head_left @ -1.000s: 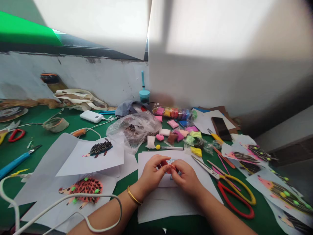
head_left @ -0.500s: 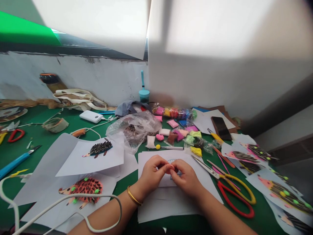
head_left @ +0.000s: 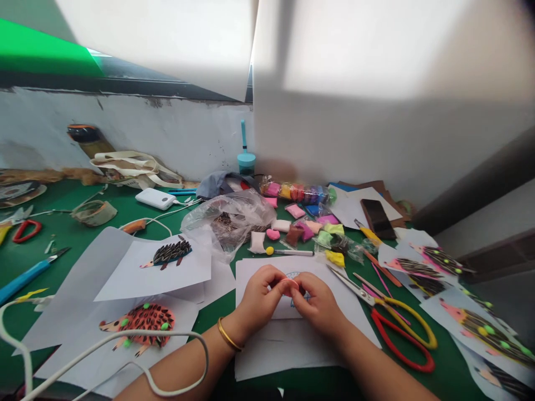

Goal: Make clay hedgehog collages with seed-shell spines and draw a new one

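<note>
My left hand and my right hand meet above a stack of white paper. Between their fingertips they pinch a small piece of orange-pink clay, mostly covered by the fingers. Beneath them, a blue outline drawing shows on the top sheet, partly hidden by my hands. A gold bangle circles my left wrist. Just beyond the paper lie a pen and a small yellow ball.
Open scissors lie right of the paper, near finished hedgehog pictures. More hedgehog sheets and a white cable are at left. Clay packets, a plastic bag of seeds and a phone lie farther back.
Both hands stay in nearly the same place; the fingers have shifted very slightly around the orange-pink clay.
</note>
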The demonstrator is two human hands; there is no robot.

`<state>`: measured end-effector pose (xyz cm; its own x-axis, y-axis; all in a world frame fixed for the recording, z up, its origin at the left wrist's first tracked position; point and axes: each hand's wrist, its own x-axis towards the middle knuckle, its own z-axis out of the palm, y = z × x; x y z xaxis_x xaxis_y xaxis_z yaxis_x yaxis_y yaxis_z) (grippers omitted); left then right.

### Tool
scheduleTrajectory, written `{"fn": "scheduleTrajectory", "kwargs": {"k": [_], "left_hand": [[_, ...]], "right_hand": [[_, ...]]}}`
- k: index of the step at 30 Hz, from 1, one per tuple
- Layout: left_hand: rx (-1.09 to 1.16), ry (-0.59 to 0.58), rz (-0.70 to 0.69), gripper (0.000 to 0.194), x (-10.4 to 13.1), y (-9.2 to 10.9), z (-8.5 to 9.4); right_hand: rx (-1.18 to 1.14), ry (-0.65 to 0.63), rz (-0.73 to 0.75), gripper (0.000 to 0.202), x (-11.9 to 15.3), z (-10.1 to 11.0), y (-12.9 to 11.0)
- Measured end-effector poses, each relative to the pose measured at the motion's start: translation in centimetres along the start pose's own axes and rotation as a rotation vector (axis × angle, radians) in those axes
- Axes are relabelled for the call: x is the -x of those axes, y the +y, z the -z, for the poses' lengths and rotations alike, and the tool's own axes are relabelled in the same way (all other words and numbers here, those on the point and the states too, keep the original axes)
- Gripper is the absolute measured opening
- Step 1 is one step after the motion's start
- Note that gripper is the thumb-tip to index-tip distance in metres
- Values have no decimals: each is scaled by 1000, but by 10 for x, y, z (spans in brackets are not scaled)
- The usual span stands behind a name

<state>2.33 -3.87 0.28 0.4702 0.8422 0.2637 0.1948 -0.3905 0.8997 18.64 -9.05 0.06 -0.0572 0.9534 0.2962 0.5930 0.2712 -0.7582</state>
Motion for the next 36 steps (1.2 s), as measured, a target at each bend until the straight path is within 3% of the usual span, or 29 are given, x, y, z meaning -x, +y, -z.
{"fn": "scheduleTrajectory", "kwargs": {"k": [4, 11, 15, 31, 36], "left_hand": [[5, -27, -59, 12, 0, -1, 0], [58, 35, -40, 16, 0, -3, 1], [73, 1, -89, 15, 1, -1, 2], [-19, -20, -74, 15, 2, 4, 3], [68, -13, -74, 15, 2, 5, 2]], "right_hand": [[35, 4, -8, 15, 1, 1, -1], [-14, -47, 45, 16, 0, 1, -2], [16, -53, 69, 18, -1, 0, 0], [56, -32, 82, 17, 1, -1, 0], [-24, -38, 87, 18, 1, 2, -4]]}}
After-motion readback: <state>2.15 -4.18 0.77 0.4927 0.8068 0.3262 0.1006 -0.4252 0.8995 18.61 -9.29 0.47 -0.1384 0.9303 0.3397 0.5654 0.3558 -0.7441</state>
